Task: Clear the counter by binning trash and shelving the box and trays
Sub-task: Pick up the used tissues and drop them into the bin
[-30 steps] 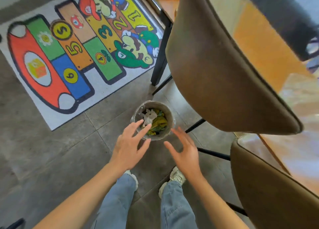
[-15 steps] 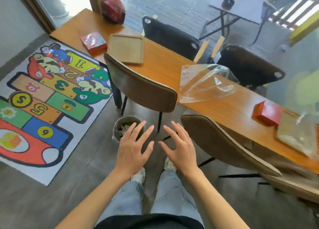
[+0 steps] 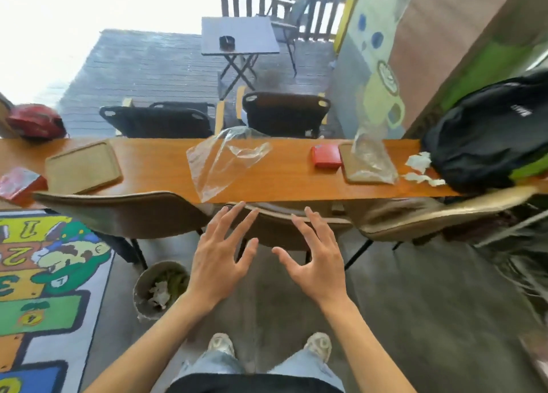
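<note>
Empty grips (image 3: 218, 263) (image 3: 314, 266) below plastic bag (image 3: 225, 163)

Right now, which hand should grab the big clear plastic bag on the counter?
Probably the left hand: both hands are open and empty, but its fingertips reach up right beneath the clear plastic bag; the right hand sits farther over.
</note>
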